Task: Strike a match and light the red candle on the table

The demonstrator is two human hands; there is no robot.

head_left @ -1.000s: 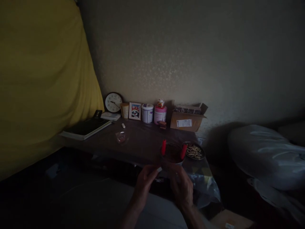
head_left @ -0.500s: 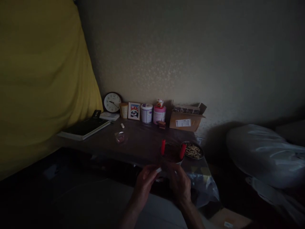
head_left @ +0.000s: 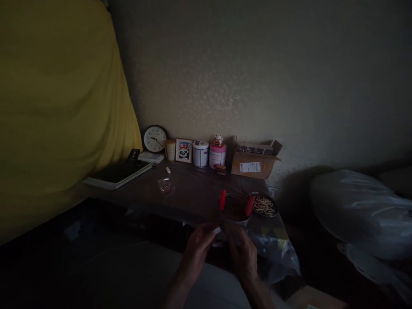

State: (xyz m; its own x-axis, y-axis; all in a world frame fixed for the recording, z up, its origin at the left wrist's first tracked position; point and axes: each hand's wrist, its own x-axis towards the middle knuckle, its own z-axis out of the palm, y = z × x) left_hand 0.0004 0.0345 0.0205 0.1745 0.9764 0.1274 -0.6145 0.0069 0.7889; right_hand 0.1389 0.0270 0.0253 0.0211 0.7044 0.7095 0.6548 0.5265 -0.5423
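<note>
My left hand (head_left: 197,246) is closed on a small pale, flat-sided piece (head_left: 216,230), whose kind I cannot make out in the dim light. Close beside it, my right hand (head_left: 243,249) has its fingers curled together; whatever they may hold is hidden. Both hands are in front of the table's near edge. Just beyond them stands a round container (head_left: 236,211) with dark contents and two red candle-like sticks, the left one (head_left: 222,200) upright and the right one (head_left: 249,206) tilted. To its right sits a round dish of thin matchstick-like pieces (head_left: 264,206).
Along the wall are a clock (head_left: 155,138), a picture frame (head_left: 184,151), two tins (head_left: 201,153) and an opened cardboard box (head_left: 252,165). A clear wrapper (head_left: 165,186) lies on the table (head_left: 193,197). A large book (head_left: 119,174) is at left, a plastic bag (head_left: 357,214) at right.
The whole view has shifted slightly, so the table things appear a little further right. My hands stay close together, with the pale piece still in my left hand.
</note>
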